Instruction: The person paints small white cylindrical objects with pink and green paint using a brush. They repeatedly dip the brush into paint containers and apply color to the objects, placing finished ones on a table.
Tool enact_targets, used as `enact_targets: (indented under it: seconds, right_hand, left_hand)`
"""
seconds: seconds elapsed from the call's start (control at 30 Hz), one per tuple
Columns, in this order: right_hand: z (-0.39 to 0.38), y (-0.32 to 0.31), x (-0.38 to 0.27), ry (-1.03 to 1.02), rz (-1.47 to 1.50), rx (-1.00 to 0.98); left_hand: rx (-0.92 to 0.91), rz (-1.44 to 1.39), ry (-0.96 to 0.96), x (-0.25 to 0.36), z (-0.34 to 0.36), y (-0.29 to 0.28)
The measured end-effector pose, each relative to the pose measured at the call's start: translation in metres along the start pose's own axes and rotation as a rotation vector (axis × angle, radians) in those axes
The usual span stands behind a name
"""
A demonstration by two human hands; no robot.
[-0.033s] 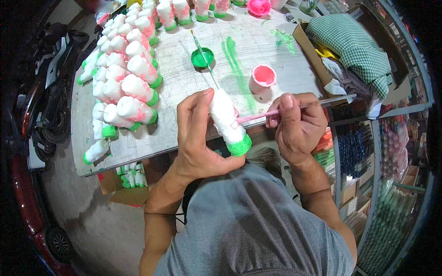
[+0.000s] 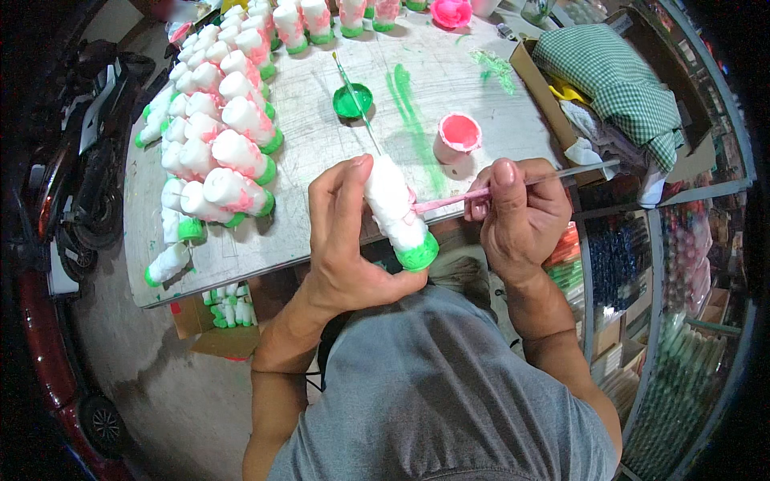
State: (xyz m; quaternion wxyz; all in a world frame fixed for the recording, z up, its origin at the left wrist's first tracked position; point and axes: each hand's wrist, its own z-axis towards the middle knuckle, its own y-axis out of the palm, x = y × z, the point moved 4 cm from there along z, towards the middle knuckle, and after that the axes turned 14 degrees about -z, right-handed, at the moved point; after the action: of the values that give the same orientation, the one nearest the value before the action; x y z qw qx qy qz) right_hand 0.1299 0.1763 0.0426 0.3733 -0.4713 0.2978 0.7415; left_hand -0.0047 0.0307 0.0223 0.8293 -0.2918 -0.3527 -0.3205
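My left hand grips a white, lumpy, candle-like piece by its two ends, fingers at the white top and thumb at the green base. It is tilted over the table's front edge. Between the thumb and fingers of my right hand is a slim paintbrush coated in pink. Its tip touches the piece's side, where a pink patch shows. Just beyond my hands stands a small white cup of pink paint. A second brush lies across a shallow dish of green paint.
Rows of similar pieces, white with pink and green, fill the table's left and far side. At right sits a cardboard box with checked cloth. Below are a box of pieces and shelves of coloured goods.
The brush's rear end has lifted very slightly in my right hand. My left hand and the piece stay where they were.
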Motion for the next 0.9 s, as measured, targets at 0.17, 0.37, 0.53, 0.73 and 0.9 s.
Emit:
enact_targets:
  seconds: [0.17,0.37,0.53,0.73,0.9]
  right_hand:
    - [-0.002,0.01,-0.004,-0.002,0.028,0.003]
    - [-0.012,-0.005,-0.002,-0.324,-0.348,0.053]
    - [-0.023,0.011,-0.037,-0.762,-0.676,-0.282]
    - [-0.024,0.008,-0.032,-0.596,-0.531,-0.213]
    - [-0.018,0.008,-0.007,-0.158,-0.228,-0.005]
  left_hand:
    - [-0.003,0.068,0.008,0.008,0.001,0.0]
    - [0.039,0.118,0.078,0.005,0.001,0.001]
    - [0.042,0.143,0.07,0.012,0.001,0.0]
    - [0.033,0.158,0.068,0.011,-0.002,-0.002]
    - [0.05,0.21,0.118,0.015,-0.001,-0.004]
